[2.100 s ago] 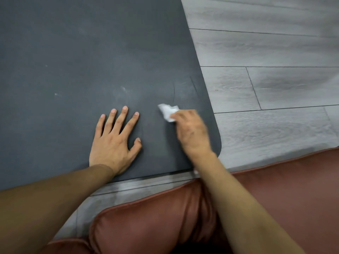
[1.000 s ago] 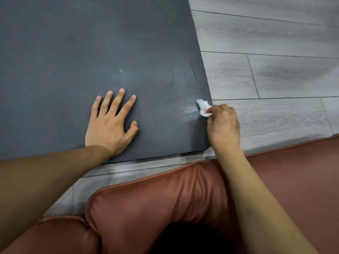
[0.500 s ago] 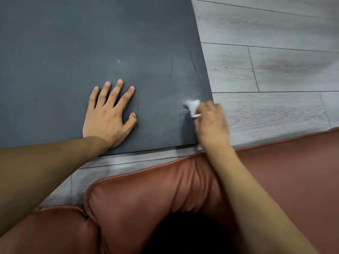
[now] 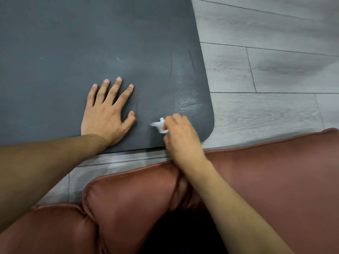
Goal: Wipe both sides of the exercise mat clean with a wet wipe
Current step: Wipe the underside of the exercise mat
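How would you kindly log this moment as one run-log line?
left hand: flat on exercise mat | right hand: rubbing wet wipe near mat corner | wet sheen beside wipe

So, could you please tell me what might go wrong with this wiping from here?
The wet wipe is bunched small in the right hand, so strokes may leave gaps; faint marks remain further up the mat. The left hand presses flat on a part that could be skipped. The underside is not yet wiped.

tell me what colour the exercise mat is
Dark charcoal grey exercise mat, seen in the head view, the only one.
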Demonstrator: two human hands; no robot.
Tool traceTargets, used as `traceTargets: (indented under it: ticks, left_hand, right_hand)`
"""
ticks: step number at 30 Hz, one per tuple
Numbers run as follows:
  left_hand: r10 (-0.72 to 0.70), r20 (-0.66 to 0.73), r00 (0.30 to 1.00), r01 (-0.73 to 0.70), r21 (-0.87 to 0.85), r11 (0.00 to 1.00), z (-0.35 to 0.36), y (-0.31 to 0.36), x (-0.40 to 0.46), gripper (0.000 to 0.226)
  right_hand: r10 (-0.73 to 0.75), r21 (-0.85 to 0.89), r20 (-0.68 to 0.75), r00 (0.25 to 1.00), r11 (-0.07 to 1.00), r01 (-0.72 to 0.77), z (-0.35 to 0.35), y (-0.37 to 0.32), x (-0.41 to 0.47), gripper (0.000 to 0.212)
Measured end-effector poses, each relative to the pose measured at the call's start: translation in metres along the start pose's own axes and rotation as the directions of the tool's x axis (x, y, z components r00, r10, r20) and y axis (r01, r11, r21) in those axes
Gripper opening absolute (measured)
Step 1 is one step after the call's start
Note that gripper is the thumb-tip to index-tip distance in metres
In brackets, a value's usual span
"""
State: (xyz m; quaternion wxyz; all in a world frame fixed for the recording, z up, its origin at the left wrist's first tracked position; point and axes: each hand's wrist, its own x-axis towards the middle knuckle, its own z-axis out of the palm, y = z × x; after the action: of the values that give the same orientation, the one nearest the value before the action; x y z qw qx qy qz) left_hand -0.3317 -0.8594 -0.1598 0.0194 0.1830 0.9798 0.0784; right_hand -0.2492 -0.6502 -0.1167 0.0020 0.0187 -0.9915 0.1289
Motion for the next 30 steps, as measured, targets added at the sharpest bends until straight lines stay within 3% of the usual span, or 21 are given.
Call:
traceTargets:
  ticks: [3,5,8,10,12,14,16,18,20,22,26,30]
  left_hand:
    - [-0.003,-0.008,1.0,0.003,0.007,1.0,0.0,0.0,0.0,0.072]
    - [0.002,-0.004,1.0,-0.002,0.0,1.0,-0.001,0.001,0.001,0.072]
    - [-0.001,-0.014,1.0,0.001,0.01,1.0,0.0,0.0,0.0,0.072]
    - [0.001,-0.013,1.0,-0.001,0.009,1.0,0.001,-0.001,0.001,0.072]
    - [0.008,0.0,1.0,-0.008,0.007,1.0,0.002,-0.002,0.001,0.071]
    - [0.011,-0.004,1.0,-0.011,-0.002,1.0,0.002,-0.002,0.0,0.069]
    - [0.004,-0.018,1.0,-0.004,-0.01,1.0,0.0,-0.001,0.0,0.068]
    - [0.004,-0.012,1.0,-0.005,-0.008,1.0,-0.001,-0.001,0.0,0.068]
    - [0.006,-0.007,1.0,-0.006,-0.007,1.0,-0.001,0.0,0.0,0.068]
    - [0.008,-0.006,1.0,-0.008,-0.012,1.0,-0.001,0.0,0.0,0.068]
    - [0.003,-0.007,1.0,-0.003,-0.008,1.0,-0.001,-0.001,0.0,0.068]
    - [0.004,-0.004,1.0,-0.004,-0.008,1.0,-0.001,0.0,0.0,0.068]
  right_hand:
    - [0.283,-0.146,-0.083,0.955,0.945,-0.293,-0.015,0.062,0.023,0.017]
    - [0.435,-0.144,-0.098,0.895,0.883,-0.446,-0.018,0.075,0.032,0.022]
    - [0.35,-0.085,-0.039,0.936,0.932,-0.352,-0.003,0.018,0.024,0.021]
    - [0.099,0.085,0.055,0.994,0.991,-0.104,0.011,-0.037,0.011,0.024]
    - [-0.135,0.211,0.131,0.982,0.972,0.106,0.019,-0.073,0.003,0.024]
    - [-0.232,0.203,0.135,0.963,0.958,0.203,0.019,-0.068,0.008,0.02]
    - [-0.178,0.1,0.081,0.981,0.98,0.169,0.011,-0.035,0.011,0.014]
    - [0.052,-0.001,-0.005,0.999,0.999,-0.052,0.002,0.017,0.012,0.012]
    - [0.308,-0.071,-0.055,0.95,0.948,-0.311,-0.011,0.064,0.011,0.013]
    - [0.437,-0.078,-0.08,0.896,0.893,-0.442,-0.017,0.081,0.01,0.019]
    - [0.486,0.004,-0.093,0.869,0.873,-0.488,-0.011,0.043,0.0,0.018]
    - [0.286,0.196,0.065,0.956,0.936,-0.293,-0.003,-0.023,-0.008,0.016]
